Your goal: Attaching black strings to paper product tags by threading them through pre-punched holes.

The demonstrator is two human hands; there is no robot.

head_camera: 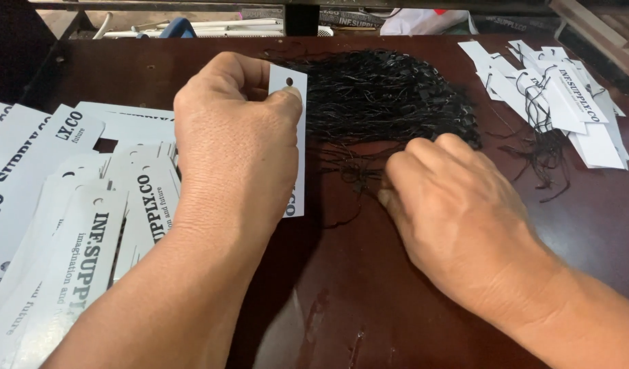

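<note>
My left hand [236,147] holds a white paper tag [291,89] upright above the dark brown table [369,301]; the tag has a punched hole near its top end. My right hand [451,205] rests on the table with its fingertips at the near edge of a heap of thin black strings [383,96]. The fingers pinch at one loose string [359,179] there; whether they grip it is hidden by the hand.
Several white printed tags [75,225] lie fanned out at the left. At the far right a pile of tags with black strings through them [560,102] lies spread. Beyond the table's far edge are boards and clutter [191,27].
</note>
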